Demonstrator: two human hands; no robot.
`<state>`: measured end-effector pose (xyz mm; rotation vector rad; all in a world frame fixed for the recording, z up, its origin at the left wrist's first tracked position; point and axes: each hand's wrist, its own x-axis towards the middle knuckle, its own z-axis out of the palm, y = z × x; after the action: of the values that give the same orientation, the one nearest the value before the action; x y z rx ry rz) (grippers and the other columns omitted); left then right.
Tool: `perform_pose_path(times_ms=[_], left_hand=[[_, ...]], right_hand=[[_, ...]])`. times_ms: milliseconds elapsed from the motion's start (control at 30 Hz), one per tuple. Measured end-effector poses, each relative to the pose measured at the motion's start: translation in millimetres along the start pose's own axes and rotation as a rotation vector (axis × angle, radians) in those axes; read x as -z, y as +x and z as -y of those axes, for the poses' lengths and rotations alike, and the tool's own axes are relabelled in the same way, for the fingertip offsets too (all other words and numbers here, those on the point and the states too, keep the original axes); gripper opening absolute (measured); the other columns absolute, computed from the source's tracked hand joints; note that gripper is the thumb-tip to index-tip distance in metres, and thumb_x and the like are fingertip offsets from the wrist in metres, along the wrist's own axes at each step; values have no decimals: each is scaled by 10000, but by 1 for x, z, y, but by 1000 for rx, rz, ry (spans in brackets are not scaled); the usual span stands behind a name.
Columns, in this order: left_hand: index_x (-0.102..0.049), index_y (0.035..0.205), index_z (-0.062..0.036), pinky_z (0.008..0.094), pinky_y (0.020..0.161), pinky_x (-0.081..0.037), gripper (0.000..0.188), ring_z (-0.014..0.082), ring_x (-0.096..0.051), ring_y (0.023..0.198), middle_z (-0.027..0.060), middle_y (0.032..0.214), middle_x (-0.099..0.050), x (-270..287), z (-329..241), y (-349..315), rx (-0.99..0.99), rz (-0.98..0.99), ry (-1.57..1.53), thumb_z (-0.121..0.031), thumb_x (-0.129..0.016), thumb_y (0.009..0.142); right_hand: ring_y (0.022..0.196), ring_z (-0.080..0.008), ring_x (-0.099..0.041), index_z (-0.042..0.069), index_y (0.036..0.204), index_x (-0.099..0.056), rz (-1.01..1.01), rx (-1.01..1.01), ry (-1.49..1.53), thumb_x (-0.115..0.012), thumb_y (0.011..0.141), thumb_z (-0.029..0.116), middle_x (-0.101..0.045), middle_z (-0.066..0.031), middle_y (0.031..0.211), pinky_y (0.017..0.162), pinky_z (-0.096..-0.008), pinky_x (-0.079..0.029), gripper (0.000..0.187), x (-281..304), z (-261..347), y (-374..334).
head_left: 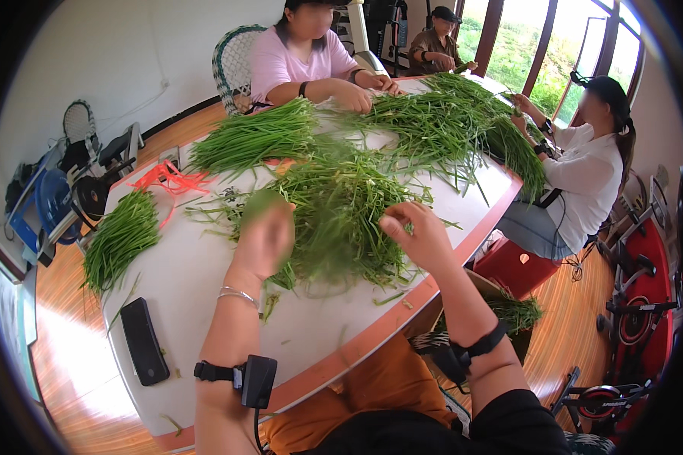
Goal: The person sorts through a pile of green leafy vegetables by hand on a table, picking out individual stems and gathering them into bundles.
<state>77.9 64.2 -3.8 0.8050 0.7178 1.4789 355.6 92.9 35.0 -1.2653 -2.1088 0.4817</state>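
Note:
A loose, tangled heap of long green chives [353, 216] lies on the white table in front of me. My left hand [269, 239], blurred and wearing a silver bangle, is closed at the heap's left side, with a smeared green clump of chives at its fingers. At the right edge of the heap is my right hand [419, 233], its fingers curled in toward the thumb. Whatever it pinches, if anything, is too small to make out. Green streaks of motion blur cross the heap between both hands.
A neat bundle of chives [258, 136] lies beyond the heap, another bundle [125, 239] at left. Red ties [171, 180] and a black phone [144, 341] are on the table [228, 371]. Three people sit around it near a larger chive pile [448, 121]. A box with greens [512, 311] stands right below.

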Motion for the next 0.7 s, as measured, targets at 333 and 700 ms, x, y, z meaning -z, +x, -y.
perform_pose_path(times_ms=[333,700], left_hand=[[-534,947,-51,164,404,-268,185,29,-352,508,-45,663,-429,-2,5,-5,7,-45,109,-225,-485,911],[-573,914,-38,196,403,-275,261,46,-390,521,-20,648,-466,0,0,-3,-95,-10,368,-271,-454,912]], right_hand=[[1067,-355,-469,126,1344,-322,-36,26,-243,-713,683,267,-471,-172,1195,899,-407,-395,780,-28,-2,-12],[842,-256,-582,15,1132,-524,-209,80,76,-663,738,110,-592,-118,941,749,-321,-465,428,-42,-33,2]])
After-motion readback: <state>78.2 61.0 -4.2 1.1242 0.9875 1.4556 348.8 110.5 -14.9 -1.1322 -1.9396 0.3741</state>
